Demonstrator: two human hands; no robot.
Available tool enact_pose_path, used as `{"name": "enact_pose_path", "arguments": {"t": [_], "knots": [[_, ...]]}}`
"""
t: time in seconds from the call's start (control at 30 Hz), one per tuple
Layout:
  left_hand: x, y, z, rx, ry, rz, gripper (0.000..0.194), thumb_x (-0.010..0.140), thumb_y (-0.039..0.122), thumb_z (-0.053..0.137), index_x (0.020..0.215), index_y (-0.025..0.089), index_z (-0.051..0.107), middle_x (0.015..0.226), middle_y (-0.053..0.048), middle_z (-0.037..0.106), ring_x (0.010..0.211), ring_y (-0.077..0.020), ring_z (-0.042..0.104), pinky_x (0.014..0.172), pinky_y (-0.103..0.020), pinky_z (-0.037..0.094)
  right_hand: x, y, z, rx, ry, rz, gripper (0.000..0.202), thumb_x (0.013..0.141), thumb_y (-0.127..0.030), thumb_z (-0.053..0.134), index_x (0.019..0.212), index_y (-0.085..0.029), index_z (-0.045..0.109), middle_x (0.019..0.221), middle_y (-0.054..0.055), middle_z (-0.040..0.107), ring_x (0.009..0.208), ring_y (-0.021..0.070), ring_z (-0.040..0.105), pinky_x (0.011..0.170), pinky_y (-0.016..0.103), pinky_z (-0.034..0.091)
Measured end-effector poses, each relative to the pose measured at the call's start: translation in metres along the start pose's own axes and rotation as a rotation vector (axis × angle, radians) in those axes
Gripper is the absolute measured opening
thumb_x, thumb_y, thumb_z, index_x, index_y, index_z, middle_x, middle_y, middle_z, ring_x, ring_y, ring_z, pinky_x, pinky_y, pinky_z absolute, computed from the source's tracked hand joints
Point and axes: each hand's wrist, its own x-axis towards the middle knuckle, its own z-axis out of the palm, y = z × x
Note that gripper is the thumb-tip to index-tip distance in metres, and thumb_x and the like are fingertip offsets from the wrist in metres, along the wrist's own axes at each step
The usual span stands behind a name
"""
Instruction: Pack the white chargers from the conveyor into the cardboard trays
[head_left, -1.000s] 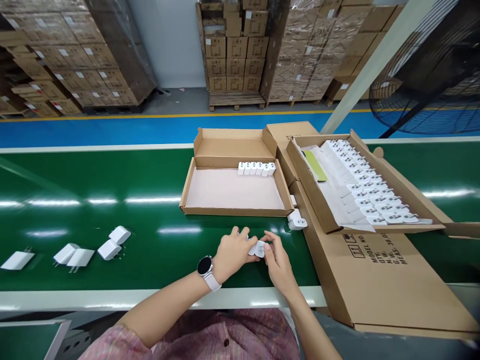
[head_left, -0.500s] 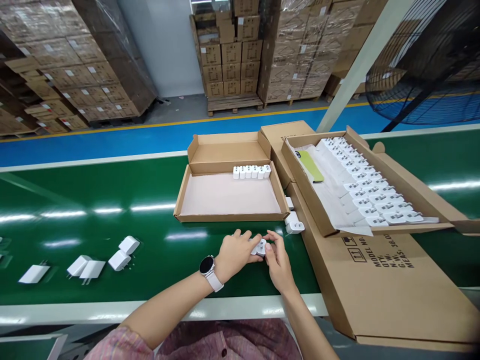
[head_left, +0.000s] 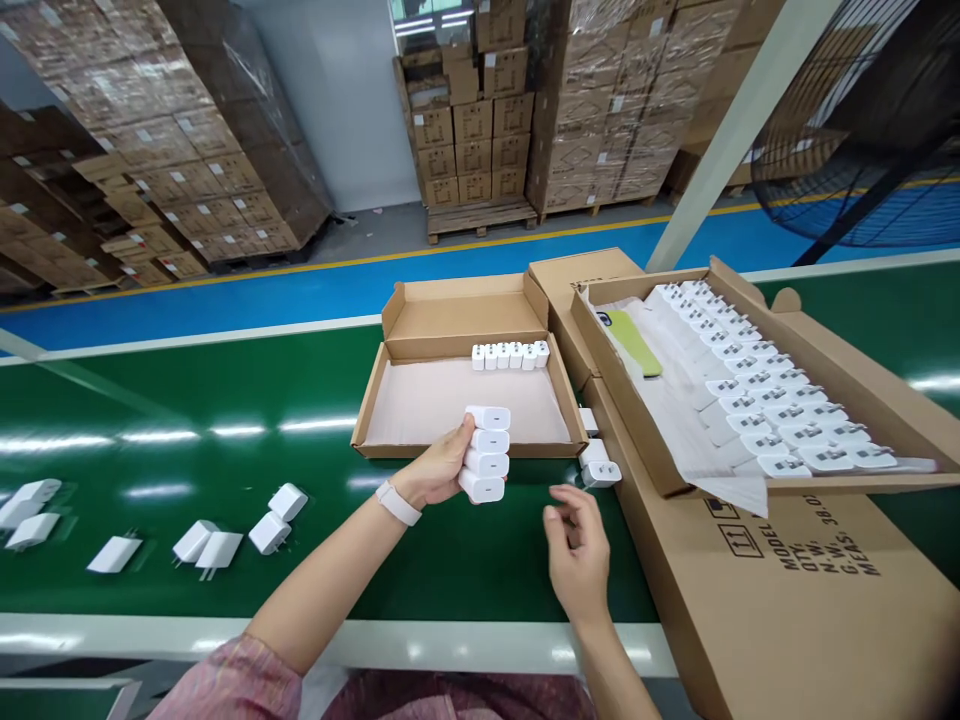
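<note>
My left hand grips a stack of several white charger plugs, their port faces turned to the right. The stack is held up just over the front edge of an open cardboard box. At the box's far right, a short row of white chargers stands on a pale paper liner. My right hand hovers over the green belt with its fingers loosely curled and apart, holding nothing. Just beyond it, a few loose chargers lie against a large carton.
A fuller tray with rows of chargers and a yellow-green phone case rests on a large carton at right. More loose chargers lie on the green belt at left. A fan stands behind.
My left hand has turned over and lifted the stack of chargers up and left, toward the box. My right hand has let go and moved right. Loose chargers at left have shifted right in view.
</note>
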Motion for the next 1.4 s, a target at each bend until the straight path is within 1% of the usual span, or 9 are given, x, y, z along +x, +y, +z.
{"name": "enact_pose_path", "arguments": {"t": [0.17, 0.37, 0.57, 0.77, 0.83, 0.93, 1.1, 1.23, 1.4], "knots": [[0.036, 0.045, -0.011, 0.634, 0.178, 0.274, 0.064, 0.098, 0.077, 0.042, 0.124, 0.019, 0.055, 0.103, -0.007, 0.060, 0.084, -0.0183, 0.061, 0.069, -0.028, 0.052, 0.041, -0.042, 0.024, -0.468, -0.290, -0.215, 0.037, 0.102, -0.032, 0.044, 0.136, -0.025, 0.057, 0.141, 0.016, 0.057, 0.109, 0.0289, 0.065, 0.065, 0.034, 0.055], [0.122, 0.065, 0.008, 1.631, 0.403, 0.373, 0.046, 0.095, 0.058, 0.067, 0.127, 0.025, 0.059, 0.137, -0.013, 0.051, 0.118, -0.0327, 0.056, 0.087, -0.039, 0.055, 0.083, -0.044, 0.061, -0.886, -0.557, -0.103, 0.020, 0.102, -0.037, 0.053, 0.109, -0.020, 0.062, 0.113, 0.011, 0.063, 0.075, 0.0205, 0.066, 0.057, 0.028, 0.043], [0.185, 0.043, 0.018, 1.739, 0.367, 0.314, 0.041, 0.093, 0.049, 0.072, 0.127, 0.029, 0.064, 0.153, -0.016, 0.045, 0.125, -0.0377, 0.052, 0.081, -0.040, 0.058, 0.076, -0.038, 0.061, -0.852, -0.546, -0.160, 0.019, 0.104, -0.036, 0.049, 0.103, -0.021, 0.060, 0.108, 0.007, 0.061, 0.073, 0.0192, 0.065, 0.057, 0.028, 0.036], [0.189, 0.043, 0.014, 1.737, 0.518, 0.343, 0.070, 0.090, 0.052, 0.074, 0.147, 0.020, 0.050, 0.164, -0.024, 0.033, 0.144, -0.0470, 0.036, 0.103, -0.060, 0.048, 0.080, -0.043, 0.061, -0.831, -0.573, -0.132, 0.018, 0.103, -0.034, 0.048, 0.104, -0.021, 0.061, 0.111, 0.008, 0.062, 0.074, 0.0194, 0.066, 0.058, 0.029, 0.039], [0.182, 0.047, 0.022, 1.723, 0.465, 0.456, 0.057, 0.094, 0.044, 0.069, 0.141, 0.015, 0.054, 0.158, -0.025, 0.042, 0.144, -0.0438, 0.038, 0.112, -0.060, 0.040, 0.081, -0.044, 0.062, -0.825, -0.592, -0.114, 0.019, 0.102, -0.032, 0.049, 0.106, -0.020, 0.062, 0.114, 0.009, 0.063, 0.076, 0.0203, 0.067, 0.059, 0.029, 0.041], [0.168, 0.049, 0.045, 1.640, 0.139, 0.578, 0.032, 0.096, 0.028, 0.058, 0.125, 0.016, 0.064, 0.132, -0.017, 0.064, 0.127, -0.0331, 0.056, 0.110, -0.048, 0.044, 0.082, -0.046, 0.062, -0.789, -0.610, -0.081, 0.023, 0.100, -0.030, 0.050, 0.115, -0.019, 0.063, 0.122, 0.012, 0.065, 0.080, 0.0233, 0.069, 0.062, 0.032, 0.046], [0.152, 0.040, 0.094, 1.832, -0.276, 0.403, 0.031, 0.085, 0.038, 0.063, 0.101, 0.013, 0.073, 0.109, -0.018, 0.072, 0.117, -0.0380, 0.059, 0.111, -0.058, 0.038, 0.082, -0.046, 0.060, -0.753, -0.612, -0.054, 0.028, 0.098, -0.028, 0.052, 0.118, -0.016, 0.067, 0.117, 0.016, 0.070, 0.091, 0.0291, 0.071, 0.072, 0.036, 0.052], [0.145, 0.037, 0.117, 1.909, -0.380, 0.138, 0.063, 0.079, 0.061, 0.064, 0.116, 0.011, 0.071, 0.129, -0.022, 0.068, 0.130, -0.0422, 0.050, 0.118, -0.068, 0.022, 0.080, -0.045, 0.058, -0.723, -0.619, -0.056, 0.024, 0.093, -0.025, 0.055, 0.108, -0.015, 0.072, 0.106, 0.015, 0.075, 0.096, 0.0320, 0.071, 0.078, 0.038, 0.054], [0.136, 0.042, 0.127, 1.859, -0.338, 0.025, 0.068, 0.080, 0.058, 0.060, 0.129, 0.011, 0.065, 0.137, -0.024, 0.062, 0.138, -0.0432, 0.043, 0.120, -0.070, 0.014, 0.078, -0.038, 0.059, -0.674, -0.581, -0.075, 0.038, 0.086, -0.021, 0.060, 0.123, -0.014, 0.069, 0.125, 0.017, 0.072, 0.117, 0.0361, 0.066, 0.090, 0.043, 0.054]]}}
